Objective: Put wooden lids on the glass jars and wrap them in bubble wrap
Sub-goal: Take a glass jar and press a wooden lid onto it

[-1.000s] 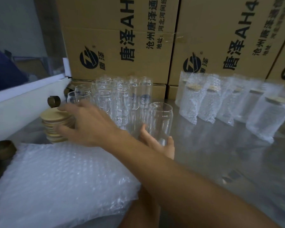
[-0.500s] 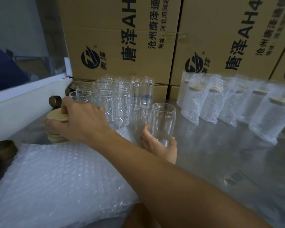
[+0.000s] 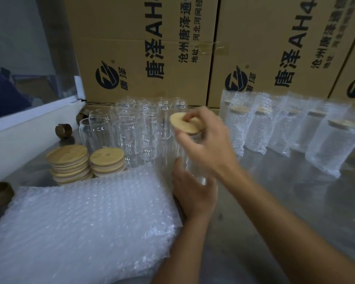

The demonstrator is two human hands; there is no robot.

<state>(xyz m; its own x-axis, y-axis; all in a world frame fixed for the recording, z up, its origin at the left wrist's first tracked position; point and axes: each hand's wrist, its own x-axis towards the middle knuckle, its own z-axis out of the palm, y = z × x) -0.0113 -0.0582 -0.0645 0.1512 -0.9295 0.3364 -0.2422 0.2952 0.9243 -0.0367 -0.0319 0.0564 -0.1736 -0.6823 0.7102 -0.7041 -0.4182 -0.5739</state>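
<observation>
While the left hand (image 3: 194,193) curls round the lower body of a clear glass jar (image 3: 190,160) standing on the steel table (image 3: 275,201), the right hand (image 3: 210,144) pinches a round wooden lid (image 3: 182,125) between thumb and fingers just over the jar's mouth — tilted, and whether it touches the rim cannot be told. At nine o'clock from the jar stand two stacks of wooden lids (image 3: 70,162), with a cluster of bare glass jars (image 3: 135,128) at about eleven. A pile of bubble wrap sheets (image 3: 80,228) lies at seven o'clock. At two o'clock a row of wrapped, lidded jars (image 3: 285,130) stands before cardboard boxes (image 3: 148,48).
</observation>
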